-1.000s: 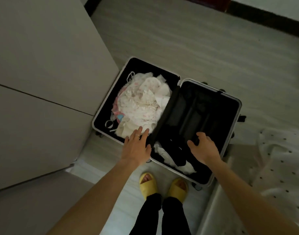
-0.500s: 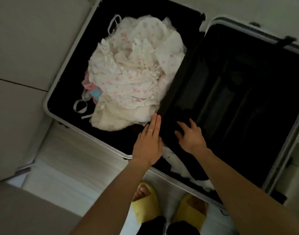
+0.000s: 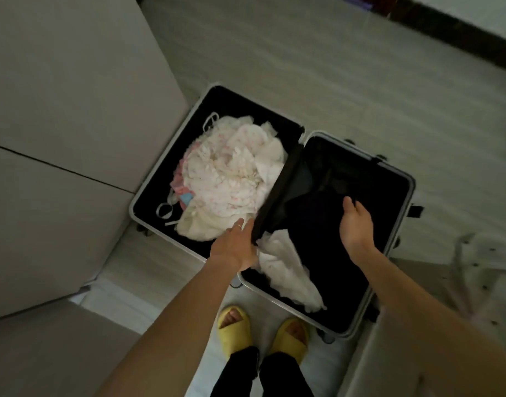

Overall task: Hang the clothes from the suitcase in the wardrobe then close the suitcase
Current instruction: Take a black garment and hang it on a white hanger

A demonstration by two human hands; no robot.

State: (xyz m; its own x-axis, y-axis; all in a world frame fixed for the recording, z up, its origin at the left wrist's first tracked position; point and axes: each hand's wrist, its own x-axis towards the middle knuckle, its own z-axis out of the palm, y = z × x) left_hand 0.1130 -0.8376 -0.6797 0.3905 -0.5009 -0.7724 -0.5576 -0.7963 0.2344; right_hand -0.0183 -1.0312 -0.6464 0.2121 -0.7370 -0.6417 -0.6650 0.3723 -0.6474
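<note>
An open suitcase [image 3: 165, 155] lies on the floor. Its left half holds a heap of white and pink clothes [image 3: 231, 179]. In the right half a black divider flap [image 3: 277, 193] is raised along the hinge, and a white garment [image 3: 289, 273] shows beneath it. My left hand [image 3: 236, 247] grips the flap's near corner. Farther right, my right hand [image 3: 357, 224] curls its fingers on the flap's dark fabric; in the dim light its fingertips are hidden.
The beige wardrobe doors [image 3: 59, 110] stand shut directly left of the suitcase. A bed with dotted bedding [image 3: 489, 267] lies at the right. My feet in yellow slippers [image 3: 234, 330] stand at the suitcase's near edge. Pale floor [image 3: 303, 67] stretches beyond it.
The view has pulled back from the suitcase. The black flap has come up off the right half, uncovering the white garment. My right hand has moved to the right.
</note>
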